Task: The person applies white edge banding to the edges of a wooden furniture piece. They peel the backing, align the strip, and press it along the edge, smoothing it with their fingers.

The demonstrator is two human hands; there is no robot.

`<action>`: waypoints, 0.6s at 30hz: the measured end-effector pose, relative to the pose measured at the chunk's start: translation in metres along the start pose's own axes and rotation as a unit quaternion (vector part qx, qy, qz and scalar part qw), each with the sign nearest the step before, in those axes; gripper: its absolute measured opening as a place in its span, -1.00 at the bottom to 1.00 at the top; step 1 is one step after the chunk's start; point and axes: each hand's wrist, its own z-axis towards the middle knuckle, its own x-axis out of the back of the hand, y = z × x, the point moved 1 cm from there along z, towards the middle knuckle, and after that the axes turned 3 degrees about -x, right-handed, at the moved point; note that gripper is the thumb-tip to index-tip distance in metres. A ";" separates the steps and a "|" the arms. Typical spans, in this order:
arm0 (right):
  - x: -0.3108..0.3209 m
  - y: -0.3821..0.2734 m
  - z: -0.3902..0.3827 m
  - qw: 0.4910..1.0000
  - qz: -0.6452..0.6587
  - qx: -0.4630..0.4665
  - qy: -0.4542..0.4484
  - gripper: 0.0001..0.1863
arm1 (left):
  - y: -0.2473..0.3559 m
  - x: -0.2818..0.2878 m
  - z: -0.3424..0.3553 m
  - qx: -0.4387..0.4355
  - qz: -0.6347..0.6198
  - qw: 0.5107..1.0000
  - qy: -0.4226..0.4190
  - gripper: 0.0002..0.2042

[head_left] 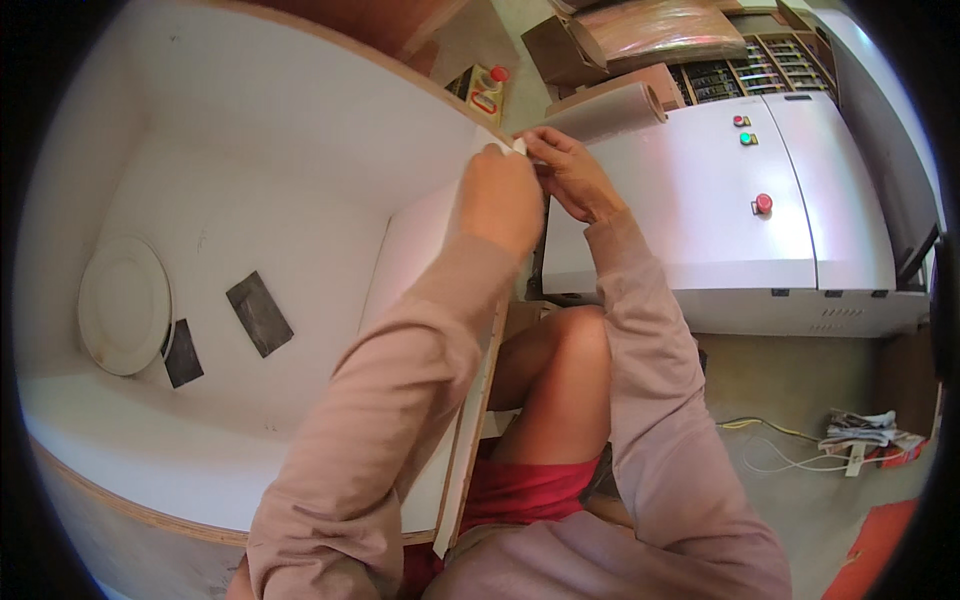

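Observation:
My left hand (500,200) is closed, its fingertips pinched at the far right corner of a large white-lined wooden box (440,212). Facing it, my right hand (572,172) has thumb and fingers bent together at the same rim. A small white piece (519,147) shows between the two hands. Its kind is hard to make out, and my left fingers partly cover it. Inside the box a round white plate (125,305) leans at the left wall. A dark rectangular piece (260,313) lies on the white panel, and a second dark rectangle (184,357) sits partly behind the plate.
Right of the box stands a white machine cabinet (700,210) with red and green buttons. A roll of clear film (615,112) rests on its far side. Beyond the rim is a yellow can (486,98) with a red cap. White cables (790,462) trail over the floor at right.

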 end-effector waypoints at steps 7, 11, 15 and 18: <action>-0.005 -0.001 -0.008 1.000 -0.006 0.013 -0.025 -0.66 | -0.034 0.068 0.046 0.056 0.028 0.989 -0.135 -0.79; -0.003 -0.003 -0.006 1.000 -0.018 0.005 -0.006 -0.65 | -0.041 0.073 0.038 0.024 0.043 0.987 -0.152 -0.71; 0.000 -0.002 -0.006 0.999 -0.017 0.019 -0.031 -0.66 | -0.029 0.055 0.010 0.046 0.066 0.975 -0.207 -0.54; 0.001 -0.001 -0.009 0.999 -0.018 0.007 -0.043 -0.69 | -0.020 0.048 0.004 0.142 0.011 0.969 -0.202 -0.43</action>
